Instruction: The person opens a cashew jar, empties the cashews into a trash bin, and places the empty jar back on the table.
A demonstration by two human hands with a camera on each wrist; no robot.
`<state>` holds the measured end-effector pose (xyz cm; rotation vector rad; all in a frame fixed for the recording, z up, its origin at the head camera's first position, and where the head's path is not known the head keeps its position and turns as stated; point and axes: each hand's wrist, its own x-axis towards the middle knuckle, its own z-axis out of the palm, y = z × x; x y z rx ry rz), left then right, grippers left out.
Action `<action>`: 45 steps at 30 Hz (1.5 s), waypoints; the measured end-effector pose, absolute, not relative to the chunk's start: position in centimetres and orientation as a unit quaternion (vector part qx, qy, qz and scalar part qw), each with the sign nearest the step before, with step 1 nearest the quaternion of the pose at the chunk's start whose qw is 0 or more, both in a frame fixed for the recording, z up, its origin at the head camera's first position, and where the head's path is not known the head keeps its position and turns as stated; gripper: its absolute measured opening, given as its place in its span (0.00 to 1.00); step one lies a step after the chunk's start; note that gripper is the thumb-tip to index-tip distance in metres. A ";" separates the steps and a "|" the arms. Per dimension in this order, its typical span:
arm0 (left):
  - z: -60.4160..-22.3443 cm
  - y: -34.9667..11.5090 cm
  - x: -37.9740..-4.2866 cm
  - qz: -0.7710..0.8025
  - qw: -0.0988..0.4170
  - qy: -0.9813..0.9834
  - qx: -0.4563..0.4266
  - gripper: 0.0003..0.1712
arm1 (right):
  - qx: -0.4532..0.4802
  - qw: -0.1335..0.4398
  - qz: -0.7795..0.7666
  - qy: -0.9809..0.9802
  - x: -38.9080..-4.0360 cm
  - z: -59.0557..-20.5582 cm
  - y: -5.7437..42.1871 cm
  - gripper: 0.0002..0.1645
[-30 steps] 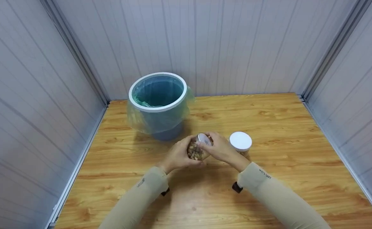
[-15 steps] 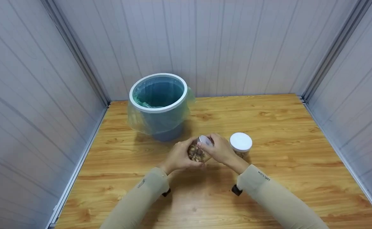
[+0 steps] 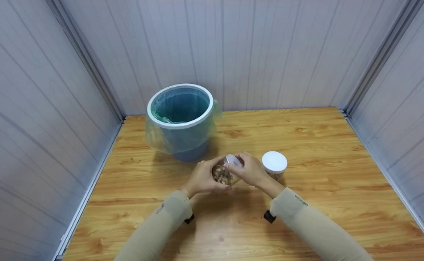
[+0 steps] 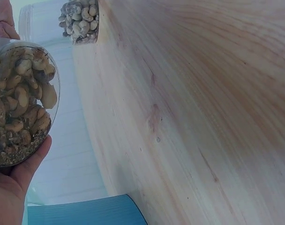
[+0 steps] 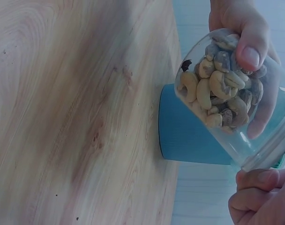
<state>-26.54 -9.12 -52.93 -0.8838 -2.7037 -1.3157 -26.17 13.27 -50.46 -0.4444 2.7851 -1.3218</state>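
Note:
A clear jar of cashews (image 3: 221,175) is held tilted over the table, its lid end leaning away to the right. My left hand (image 3: 200,178) grips the jar's body, thumb on the near side. With its fingers round the rim, my right hand (image 3: 252,171) holds the whitish lid (image 3: 233,160). The right wrist view shows the cashews (image 5: 222,89) gathered toward the jar's base, and the right fingers (image 5: 257,180) curled at the lid's edge. A second jar with a white lid (image 3: 274,161) stands upright just right of the right hand, also with nuts inside.
A blue bin (image 3: 192,154) with a white rim and a green plastic liner (image 3: 175,139) stands behind and left of the hands. The wooden table (image 3: 328,152) is enclosed by pale panel walls (image 3: 233,54) at the back and both sides.
Both hands stay in nearly the same place on the jar and its lid. The cashews in the held jar have shifted a little as it turns slightly.

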 end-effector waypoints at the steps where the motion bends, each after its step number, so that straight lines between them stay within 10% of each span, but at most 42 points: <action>1: -52.9 -9.1 -26.5 -0.421 0.003 -0.862 -0.282 0.53 | -0.145 0.012 -0.425 0.894 -26.2 -50.5 13.3 0.36; 45: -53.0 -9.8 -26.6 -0.478 -0.049 -0.814 -0.327 0.49 | -0.296 0.026 -0.406 0.864 -26.2 -49.6 14.9 0.41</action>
